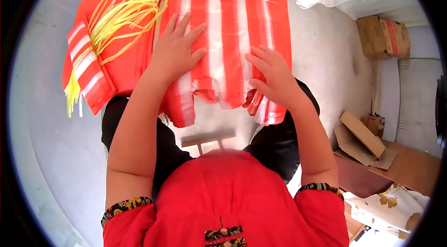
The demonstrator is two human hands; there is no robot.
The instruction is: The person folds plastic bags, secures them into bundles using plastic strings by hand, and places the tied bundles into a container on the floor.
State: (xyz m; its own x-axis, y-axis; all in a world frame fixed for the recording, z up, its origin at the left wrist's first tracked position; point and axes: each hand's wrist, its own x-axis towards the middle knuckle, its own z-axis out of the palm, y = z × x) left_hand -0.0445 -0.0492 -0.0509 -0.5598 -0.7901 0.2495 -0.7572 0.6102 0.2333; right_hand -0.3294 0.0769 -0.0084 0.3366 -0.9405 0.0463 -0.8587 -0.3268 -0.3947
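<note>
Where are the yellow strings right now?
In the head view, the yellow strings are at the upper left, mostly across the red pile, beside the striped plastic under the left hand.

Bright light falls over the smooth pale-grey floor [326,51]; I see a brown cardboard carton [372,38] near the whitish wall [423,41], opened tan cardboard [358,147] on a flat brown wooden-looking surface [416,165], and a white flower-printed cloth [370,207]

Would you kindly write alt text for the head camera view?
A person in a red top rests their left hand and right hand on red-and-white striped plastic; to its left, yellow strips lie over red material.
</note>
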